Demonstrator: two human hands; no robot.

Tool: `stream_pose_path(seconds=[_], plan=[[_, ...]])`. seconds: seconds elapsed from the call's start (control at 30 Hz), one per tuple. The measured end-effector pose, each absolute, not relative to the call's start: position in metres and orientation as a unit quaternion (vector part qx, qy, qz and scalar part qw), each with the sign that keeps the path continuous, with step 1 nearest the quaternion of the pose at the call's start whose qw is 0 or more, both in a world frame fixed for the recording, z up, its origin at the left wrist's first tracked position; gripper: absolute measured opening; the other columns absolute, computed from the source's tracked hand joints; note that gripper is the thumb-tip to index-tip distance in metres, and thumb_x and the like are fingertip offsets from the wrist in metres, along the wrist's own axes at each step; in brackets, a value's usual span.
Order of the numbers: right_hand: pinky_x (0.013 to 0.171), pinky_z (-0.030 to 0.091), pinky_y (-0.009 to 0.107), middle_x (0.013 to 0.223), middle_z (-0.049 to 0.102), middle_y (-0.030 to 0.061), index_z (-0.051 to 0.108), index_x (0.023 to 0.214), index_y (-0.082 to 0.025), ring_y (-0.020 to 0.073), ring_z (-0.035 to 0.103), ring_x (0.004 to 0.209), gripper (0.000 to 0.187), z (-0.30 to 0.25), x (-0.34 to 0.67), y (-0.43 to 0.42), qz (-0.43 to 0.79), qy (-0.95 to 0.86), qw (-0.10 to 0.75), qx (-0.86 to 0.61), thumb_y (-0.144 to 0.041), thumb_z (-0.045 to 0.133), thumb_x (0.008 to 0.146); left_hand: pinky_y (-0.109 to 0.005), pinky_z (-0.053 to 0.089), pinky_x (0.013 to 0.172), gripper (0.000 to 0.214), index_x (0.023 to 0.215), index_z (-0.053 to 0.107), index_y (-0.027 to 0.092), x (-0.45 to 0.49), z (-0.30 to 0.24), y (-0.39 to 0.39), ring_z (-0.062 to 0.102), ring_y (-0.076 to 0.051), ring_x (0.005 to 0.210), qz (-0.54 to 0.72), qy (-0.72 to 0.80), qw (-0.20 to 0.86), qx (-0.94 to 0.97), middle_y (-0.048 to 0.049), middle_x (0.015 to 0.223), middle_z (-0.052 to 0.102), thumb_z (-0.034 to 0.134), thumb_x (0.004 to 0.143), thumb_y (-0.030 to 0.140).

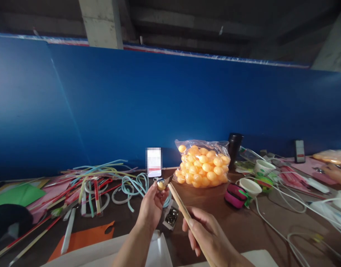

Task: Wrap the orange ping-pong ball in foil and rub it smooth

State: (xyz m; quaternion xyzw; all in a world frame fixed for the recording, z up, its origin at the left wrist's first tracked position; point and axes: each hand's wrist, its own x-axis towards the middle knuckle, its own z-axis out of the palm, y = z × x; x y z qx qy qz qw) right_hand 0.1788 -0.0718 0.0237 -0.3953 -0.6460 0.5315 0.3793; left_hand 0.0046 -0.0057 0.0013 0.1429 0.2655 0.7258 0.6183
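Observation:
My left hand (153, 205) pinches a small shiny ball (161, 184), silver and gold in its reflections, between thumb and fingertips. In my right hand (205, 230) is a long flat wooden stick (184, 211), gripped along its middle and slanting up to the left. Its far end lies close to the ball; a thin dark pointed piece shows there, and I cannot tell whether it belongs to the stick. Between my hands, a small open box (170, 218) of shiny metal bits rests on the brown table (212, 204).
A clear bag of orange balls (202, 167) stands ahead. Pale tubes (131, 189) and red sticks lie left, near orange paper (84, 237). A pink pouch (235, 195), paper cups (251, 186) and white cables are right. Far right, another person's hand (330, 172) shows.

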Motion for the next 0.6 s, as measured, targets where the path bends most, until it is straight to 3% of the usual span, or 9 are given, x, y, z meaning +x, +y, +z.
stream_pose_path(seconds=[0.6], plan=[[0.039, 0.033, 0.018, 0.048, 0.048, -0.0055, 0.056, 0.081, -0.017, 0.0083, 0.043, 0.039, 0.034, 0.0228, 0.1802, -0.0744, 0.549, -0.622, 0.413, -0.375, -0.048, 0.048, 0.092, -0.025, 0.057, 0.064, 0.013, 0.093, 0.065, 0.011, 0.0004, 0.0028, -0.0069, 0.068, -0.015, 0.069, 0.703, 0.25, 0.655, 0.125, -0.0094, 0.08, 0.071, 0.054, 0.088, 0.014]])
